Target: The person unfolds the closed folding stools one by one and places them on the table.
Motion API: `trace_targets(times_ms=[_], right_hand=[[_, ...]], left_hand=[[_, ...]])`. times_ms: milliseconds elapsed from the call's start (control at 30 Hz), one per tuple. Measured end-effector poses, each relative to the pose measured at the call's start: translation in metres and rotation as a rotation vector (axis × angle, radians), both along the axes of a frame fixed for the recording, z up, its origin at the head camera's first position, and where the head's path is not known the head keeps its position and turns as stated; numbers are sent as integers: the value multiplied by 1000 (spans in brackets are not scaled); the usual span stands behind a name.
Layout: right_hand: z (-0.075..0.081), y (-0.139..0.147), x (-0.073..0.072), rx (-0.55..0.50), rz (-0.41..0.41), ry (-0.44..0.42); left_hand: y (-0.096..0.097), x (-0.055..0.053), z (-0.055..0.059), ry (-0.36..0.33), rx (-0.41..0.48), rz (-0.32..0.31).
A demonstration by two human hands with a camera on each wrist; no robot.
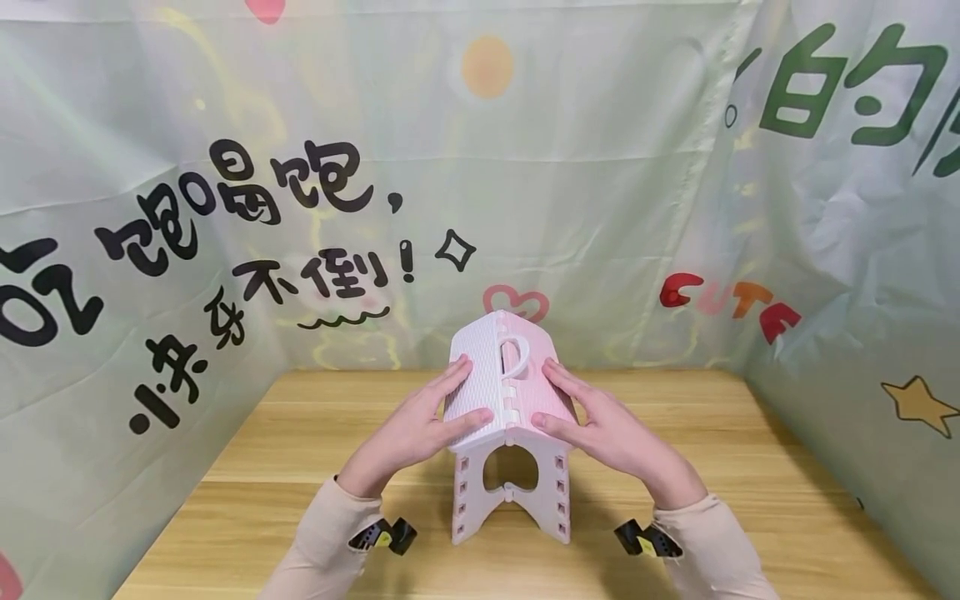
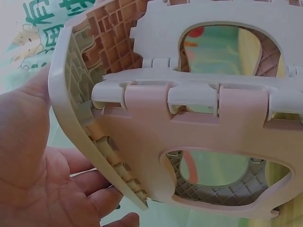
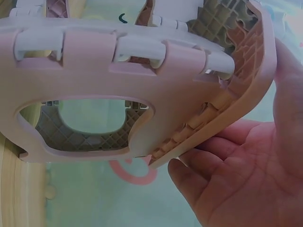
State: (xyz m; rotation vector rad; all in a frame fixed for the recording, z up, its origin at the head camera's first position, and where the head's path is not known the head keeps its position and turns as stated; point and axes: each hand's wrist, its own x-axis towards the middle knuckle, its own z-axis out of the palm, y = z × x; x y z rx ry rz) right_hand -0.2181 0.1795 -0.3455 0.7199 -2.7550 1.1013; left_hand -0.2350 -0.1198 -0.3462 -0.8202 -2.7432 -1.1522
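A folding step stool stands on its legs, its hinged top bent into a peak like a roof. One half of the top is a white panel (image 1: 480, 379), the other a pink panel (image 1: 534, 387), and a white handle loop (image 1: 524, 358) sticks up at the ridge. My left hand (image 1: 420, 425) lies on the white slope with fingers and thumb spread. Mirroring it, my right hand (image 1: 603, 425) touches the pink slope, fingers extended. Both wrist views show the ribbed underside and the pink folding end panel (image 2: 142, 137) with its round cutout.
The stool stands on a wooden table (image 1: 315, 467). Printed fabric walls (image 1: 585, 192) enclose the back and both sides, close behind the table's far edge. Each wrist carries a small black camera (image 1: 403, 536).
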Motion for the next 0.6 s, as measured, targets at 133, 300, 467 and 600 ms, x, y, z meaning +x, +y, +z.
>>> trace_targets(times_ms=[133, 300, 467, 600], right_hand=[[0, 0, -3, -10, -12, 13], [1, -1, -4, -3, -32, 25], [1, -2, -4, 6, -45, 28], [0, -1, -1, 23, -45, 49]], left_hand=[[1, -1, 0, -9, -4, 18], [3, 1, 2, -11, -21, 74], [5, 2, 3, -9, -18, 115], [5, 2, 0, 19, 9, 120]])
